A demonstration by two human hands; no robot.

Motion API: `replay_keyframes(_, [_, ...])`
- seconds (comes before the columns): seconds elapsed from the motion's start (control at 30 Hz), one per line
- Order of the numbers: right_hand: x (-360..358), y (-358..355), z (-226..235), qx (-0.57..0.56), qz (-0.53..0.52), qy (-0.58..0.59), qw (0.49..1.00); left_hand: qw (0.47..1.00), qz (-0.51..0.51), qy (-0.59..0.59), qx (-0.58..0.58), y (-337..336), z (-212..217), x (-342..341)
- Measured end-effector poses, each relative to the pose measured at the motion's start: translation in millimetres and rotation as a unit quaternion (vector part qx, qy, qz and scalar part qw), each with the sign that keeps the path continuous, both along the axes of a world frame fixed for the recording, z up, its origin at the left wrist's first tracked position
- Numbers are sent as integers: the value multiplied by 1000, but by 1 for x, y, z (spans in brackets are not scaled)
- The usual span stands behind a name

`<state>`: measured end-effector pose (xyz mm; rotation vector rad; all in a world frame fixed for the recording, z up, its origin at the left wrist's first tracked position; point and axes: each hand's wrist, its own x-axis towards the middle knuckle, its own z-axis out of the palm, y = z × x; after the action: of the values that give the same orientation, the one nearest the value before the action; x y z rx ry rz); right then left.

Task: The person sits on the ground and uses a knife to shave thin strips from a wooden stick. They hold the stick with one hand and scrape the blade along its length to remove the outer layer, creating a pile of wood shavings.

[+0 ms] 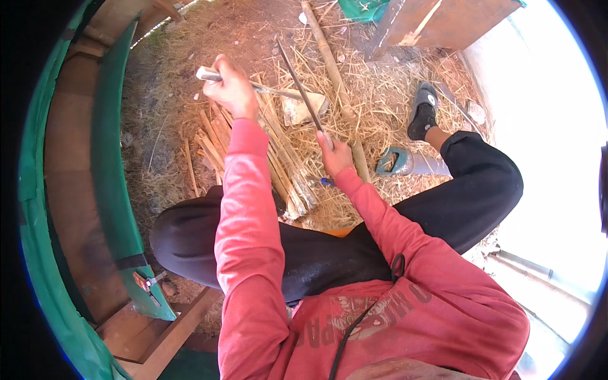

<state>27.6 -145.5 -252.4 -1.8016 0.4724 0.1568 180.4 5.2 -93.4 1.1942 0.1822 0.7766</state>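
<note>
Straw-strewn earthen ground (209, 35) fills my remote view, a green-sheeted wooden frame (111, 164) closing its left edge and a bright white wall (544, 114) its right. A person in a red sweatshirt (468, 297) sits low at the near edge, black trousers (468, 190) bent at both knees. At the ground's far right corner I see a brown wooden board (443, 25).

A bundle of split wooden sticks (291, 171) lies mid-ground, the left sleeve and knee blocking part of it from me. Just right of it, a long pole (326, 52) runs from the far edge toward the legs. A teal-handled handsaw (387, 163) rests toward the right edge, its blade passing behind the right leg, near a grey slipper (421, 104).

The left hand (234, 90) is closed in a fist around the pale handle of a knife-like blade (275, 90), which points right, over a pale block (296, 114). The right hand (337, 157), nearer the body, grips the light handle of a thin dark rod (294, 74), slanting up and left across the blade. Whether the two touch, I cannot tell. A small blue-handled tool (326, 182) lies just below the right hand.
</note>
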Motion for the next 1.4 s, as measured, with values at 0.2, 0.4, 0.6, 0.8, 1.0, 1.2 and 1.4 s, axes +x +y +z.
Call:
replay_keyframes(0.2, [-2, 5, 27, 27, -11, -159, 987, 997, 35, -4, 72, -5, -9, 11])
replay_keyframes(0.4, [-17, 4, -53, -38, 28, 88, 995, 999, 15, 34, 31, -4, -4, 5])
replay_keyframes(0.6, [-16, 6, -22, -99, 11, -5, 995, 999, 31, 9, 9, 4, -9, 8])
replay_keyframes(0.8, [4, 7, 40, 73, -25, -243, 967, 998, -2, 29, 47, 1, -9, 2])
replay_keyframes(1.0, [-30, -27, -94, -188, 90, 56, 976, 998, 23, 46, 33, -6, -2, 1])
replay_keyframes(1.2, [-7, -10, -40, -116, -10, 88, 989, 998, 7, 22, 56, 14, -11, 7])
replay_keyframes(1.4, [3, 4, -1, 33, -34, -143, 989, 999, -16, 27, 44, 7, -8, 2])
